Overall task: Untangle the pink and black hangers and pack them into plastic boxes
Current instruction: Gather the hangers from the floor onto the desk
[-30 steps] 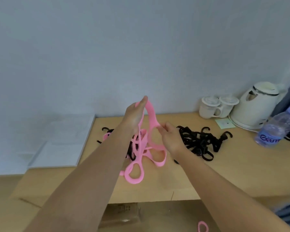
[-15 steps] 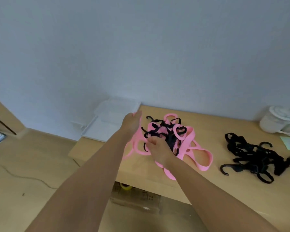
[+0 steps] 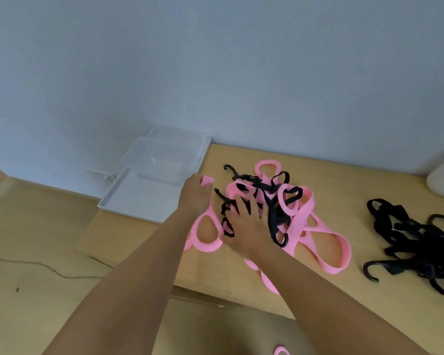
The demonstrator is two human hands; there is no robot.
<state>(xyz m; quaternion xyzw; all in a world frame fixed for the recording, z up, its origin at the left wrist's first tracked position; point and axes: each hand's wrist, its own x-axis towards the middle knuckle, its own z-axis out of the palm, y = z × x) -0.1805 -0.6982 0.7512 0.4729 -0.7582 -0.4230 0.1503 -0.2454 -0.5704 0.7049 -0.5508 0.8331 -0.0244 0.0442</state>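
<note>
Pink through black: the pink hangers (image 3: 305,213) lie knotted with black hangers (image 3: 274,219) on the table (image 3: 369,303), beside the plastic boxes (image 3: 144,198). The left hand (image 3: 195,201) grips one pink end, and the right hand (image 3: 249,224), fingers spread, pins the tangle. A slow pull, freeing the black hooks first, should avoid snags.

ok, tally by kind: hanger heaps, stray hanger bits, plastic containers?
Mixed pink-and-black hanger heap: 1
All-black hanger heap: 1
Stray pink piece, bottom edge of view: 1
Clear plastic box: 1
White tray under it: 1
Total: 5. Single hangers in the heaps are too tangled to count.
</note>
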